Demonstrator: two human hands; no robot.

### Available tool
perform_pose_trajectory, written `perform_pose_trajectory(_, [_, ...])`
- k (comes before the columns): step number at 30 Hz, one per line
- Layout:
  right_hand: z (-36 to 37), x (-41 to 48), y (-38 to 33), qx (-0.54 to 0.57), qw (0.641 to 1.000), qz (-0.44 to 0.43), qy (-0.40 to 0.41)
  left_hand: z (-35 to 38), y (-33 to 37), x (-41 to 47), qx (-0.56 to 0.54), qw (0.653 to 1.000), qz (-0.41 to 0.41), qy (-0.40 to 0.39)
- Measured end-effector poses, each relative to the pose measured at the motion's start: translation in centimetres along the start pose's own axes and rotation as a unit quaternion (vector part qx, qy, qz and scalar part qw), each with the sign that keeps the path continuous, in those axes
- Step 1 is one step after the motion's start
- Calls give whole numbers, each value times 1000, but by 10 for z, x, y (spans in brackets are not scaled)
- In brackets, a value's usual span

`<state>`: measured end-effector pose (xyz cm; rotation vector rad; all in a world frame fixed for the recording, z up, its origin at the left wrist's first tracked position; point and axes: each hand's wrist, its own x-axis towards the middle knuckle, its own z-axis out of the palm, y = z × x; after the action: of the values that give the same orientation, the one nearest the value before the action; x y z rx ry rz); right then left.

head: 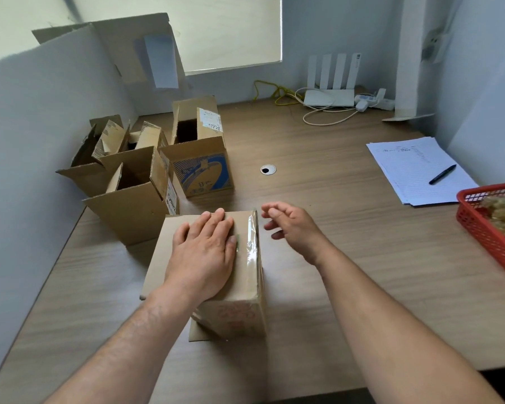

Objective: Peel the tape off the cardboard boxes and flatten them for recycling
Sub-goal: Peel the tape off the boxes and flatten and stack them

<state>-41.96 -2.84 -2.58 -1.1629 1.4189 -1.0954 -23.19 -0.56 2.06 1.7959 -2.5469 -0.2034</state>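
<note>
A closed cardboard box (239,304) stands on the wooden desk (333,258) in front of me. Clear tape (252,243) runs along its top right edge. My left hand (203,255) lies flat on the box top with straight fingers, pressing it down. My right hand (292,225) hovers just right of the box's far corner, fingers loosely curled, holding nothing and apart from the tape.
Several opened cardboard boxes (146,176) stand at the left against a wall. A flattened box (123,45) leans at the back left. A red basket (496,225) with crumpled tape sits at the right edge, behind it papers (414,167) with a pen (442,174). A router (330,94) and cables lie at the back.
</note>
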Motion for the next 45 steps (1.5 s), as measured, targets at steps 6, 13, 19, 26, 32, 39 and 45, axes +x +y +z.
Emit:
perform_pose_trajectory(6, [8,4,2,25,996,38,-74,0,-1,-7,5,1000,-6,4])
perform_pose_trajectory(13, [2,19,-28,-30,999,17,-35,0,5,-11,12,1000,-17,2])
perform_pose_trajectory(19, [6,32,-78,-292,948,37,-124,-1,5,-8,15,1000,-13,-13])
perform_pose_trajectory(26, [10,33,-81,-344,929,58,-124,-3,6,-8,16,1000,-9,-12])
perform_pose_trajectory(32, [-2,36,-65,-165,975,91,-115,-2,4,-7,14,1000,-4,-10])
perform_pose_trajectory(39, [-11,29,-32,-102,988,64,-98,-1,-8,3,-9,1000,-1,-5])
perform_pose_trajectory(45, [3,6,-10,-39,999,-4,34,-11,-12,33,-31,999,-28,-22])
